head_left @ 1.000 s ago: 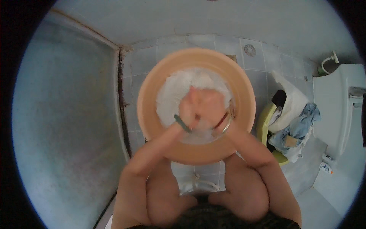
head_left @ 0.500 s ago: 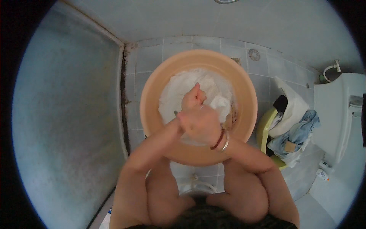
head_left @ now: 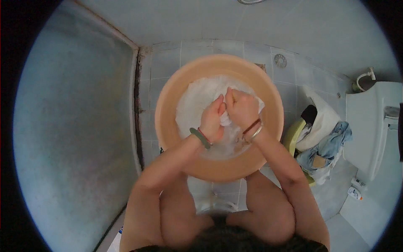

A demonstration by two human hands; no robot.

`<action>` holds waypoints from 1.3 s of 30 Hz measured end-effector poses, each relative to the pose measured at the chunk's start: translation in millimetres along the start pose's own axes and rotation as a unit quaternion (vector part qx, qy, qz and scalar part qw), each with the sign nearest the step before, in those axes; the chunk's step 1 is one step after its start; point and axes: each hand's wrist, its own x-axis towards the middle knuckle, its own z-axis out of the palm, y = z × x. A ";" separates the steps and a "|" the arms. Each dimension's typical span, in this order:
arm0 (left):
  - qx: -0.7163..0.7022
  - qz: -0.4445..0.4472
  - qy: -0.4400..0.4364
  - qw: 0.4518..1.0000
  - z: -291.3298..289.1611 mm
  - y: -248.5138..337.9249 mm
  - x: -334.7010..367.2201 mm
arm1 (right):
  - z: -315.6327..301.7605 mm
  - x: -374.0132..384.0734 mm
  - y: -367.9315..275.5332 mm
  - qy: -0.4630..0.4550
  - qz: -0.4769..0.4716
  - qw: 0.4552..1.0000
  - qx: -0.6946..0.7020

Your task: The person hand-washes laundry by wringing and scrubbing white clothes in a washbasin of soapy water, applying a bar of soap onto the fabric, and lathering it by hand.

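Note:
A large peach-orange basin (head_left: 218, 172) stands on the floor between my legs, holding cloudy water and a spread of white cloth (head_left: 191, 98). Above its middle, my left hand (head_left: 213, 117) is closed on a bunched part of the white cloth, a green bangle and a thin red band at the wrist. Right beside it, my right hand (head_left: 243, 107) grips the same cloth in a fist, knuckles up; that wrist has a dark red bracelet and a silver bangle. A bit of cloth shows between the two hands; the rest of the held part is hidden by the fingers.
To the right of the basin, a yellow-green tub (head_left: 295, 132) is heaped with clothes, among them blue denim (head_left: 331, 140). A frosted glass panel (head_left: 75, 126) rises on the left. A floor drain (head_left: 280, 61) lies at the far wall, and a white bottle (head_left: 354, 193) sits at right.
My right hand has moved up and right, from over my left wrist to beside my left hand. The white cloth is now bunched between both hands.

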 end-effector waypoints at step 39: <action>-0.133 -0.132 -0.010 0.982 7.9 4.9 -0.3 | 32.3 -37.9 3.8 0.002 -0.183 0.981 0.069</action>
